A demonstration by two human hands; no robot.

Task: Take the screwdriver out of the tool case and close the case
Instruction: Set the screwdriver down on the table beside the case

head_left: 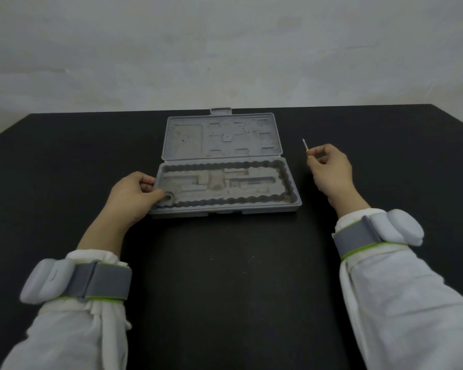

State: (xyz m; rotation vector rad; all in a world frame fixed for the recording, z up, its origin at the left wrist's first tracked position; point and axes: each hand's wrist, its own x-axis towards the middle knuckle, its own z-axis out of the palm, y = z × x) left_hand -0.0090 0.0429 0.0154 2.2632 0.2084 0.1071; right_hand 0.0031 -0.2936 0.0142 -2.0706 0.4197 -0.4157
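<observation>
A grey plastic tool case [292, 193] lies open in the middle of the black table, its lid [222, 137] folded back flat away from me. Its moulded tray holds no tool. My left hand [134, 196] grips the tray's left end, thumb resting on the rim. To the right of the case, my right hand [330, 169] is raised above the table, pinching a small screwdriver [305, 146]. Only the thin metal tip and a bit of yellow-green handle stick out past my fingers.
The black table [225, 276] spreads wide around the case, its far edge just behind the lid's latch tab [220, 111]. A pale wall rises behind it. Both forearms wear white sleeves with grey wrist bands.
</observation>
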